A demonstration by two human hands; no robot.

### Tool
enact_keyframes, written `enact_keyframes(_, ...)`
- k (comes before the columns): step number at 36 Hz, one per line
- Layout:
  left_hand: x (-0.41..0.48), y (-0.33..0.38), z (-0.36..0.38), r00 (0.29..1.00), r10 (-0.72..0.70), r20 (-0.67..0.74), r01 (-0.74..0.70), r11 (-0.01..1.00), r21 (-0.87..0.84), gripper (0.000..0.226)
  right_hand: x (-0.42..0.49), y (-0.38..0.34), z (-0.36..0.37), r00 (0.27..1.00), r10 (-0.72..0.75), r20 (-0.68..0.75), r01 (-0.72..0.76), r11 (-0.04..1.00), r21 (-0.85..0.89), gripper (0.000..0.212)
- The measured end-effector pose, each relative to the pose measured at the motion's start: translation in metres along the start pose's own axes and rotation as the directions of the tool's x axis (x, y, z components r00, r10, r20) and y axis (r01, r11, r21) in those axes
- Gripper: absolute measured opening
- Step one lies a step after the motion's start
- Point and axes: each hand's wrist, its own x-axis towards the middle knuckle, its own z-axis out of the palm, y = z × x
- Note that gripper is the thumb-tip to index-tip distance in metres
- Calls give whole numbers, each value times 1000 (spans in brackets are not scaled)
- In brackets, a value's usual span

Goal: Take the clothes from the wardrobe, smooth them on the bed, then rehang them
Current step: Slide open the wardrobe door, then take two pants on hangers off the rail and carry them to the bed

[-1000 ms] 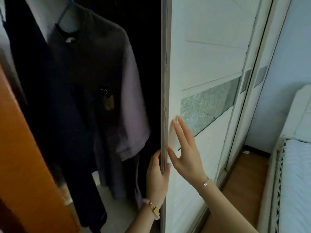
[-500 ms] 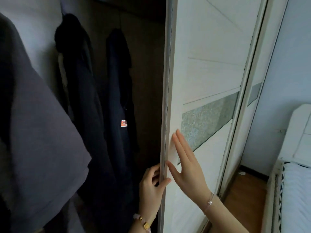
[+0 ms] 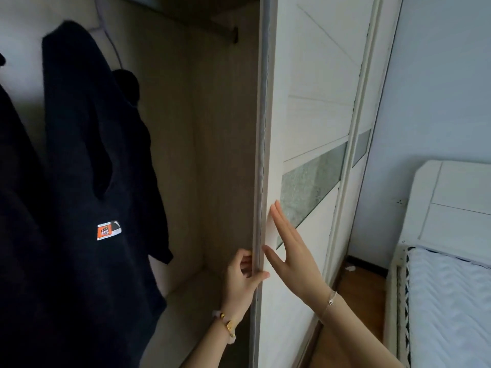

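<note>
Head view. Far to the left of the sliding door (image 3: 305, 102), a dark garment (image 3: 13, 195) is cut off by the frame edge. Nearer the door, a dark sweatshirt (image 3: 87, 168) is seen hanging inside the open wardrobe (image 3: 225, 155), well apart from the door. An orange and white label (image 3: 108, 230) is sewn low on its front. Its hanger cannot be made out. A hanging rail (image 3: 212, 26) is seen above and to the left of the door's top.

At the door's leading edge (image 3: 261, 128), low down, the left hand (image 3: 243, 277) is clamped: its fingers (image 3: 245, 258) are curled behind the edge and the thumb is laid across the front. A gold bracelet (image 3: 229, 325) is worn on that wrist.

Just right of the edge, the right hand (image 3: 292, 251) is laid flat on the door's white face, fingers straight and together, thumb spread apart; nothing is gripped. Its fingertips lie beside the left end of the door's frosted glass strip (image 3: 310, 187). A thin chain (image 3: 330, 301) is worn on this wrist.

To the right of the door, a second door panel (image 3: 364, 144) is set behind it. Beyond this a strip of wooden floor (image 3: 356, 293) is shown, then the bed (image 3: 451, 301) with its white ribbed cover and white headboard (image 3: 459, 203), well apart from the door.
</note>
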Motion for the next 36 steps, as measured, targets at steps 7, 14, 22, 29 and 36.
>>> enact_keyframes(7,36,-1,31,999,-31,20,32,998,-58,34,21,26,-1,994,106,-34,-104,993,54,79)
enact_keyframes(14,58,-22,41,996,-53,65,58,996,-70,32,31,42,-5,988,151,-42,-147,987,70,77)
enact_keyframes(22,57,-14,34,984,-67,168,58,997,58,32,29,27,-1,973,159,-166,-154,987,46,69)
enact_keyframes(29,46,56,-39,984,154,94,-176,936,305,39,74,-43,-16,895,-115,-430,180,977,113,44)
enact_keyframes(36,12,173,-144,782,572,-249,-342,727,595,28,149,-132,-11,956,-219,-194,292,705,646,40)
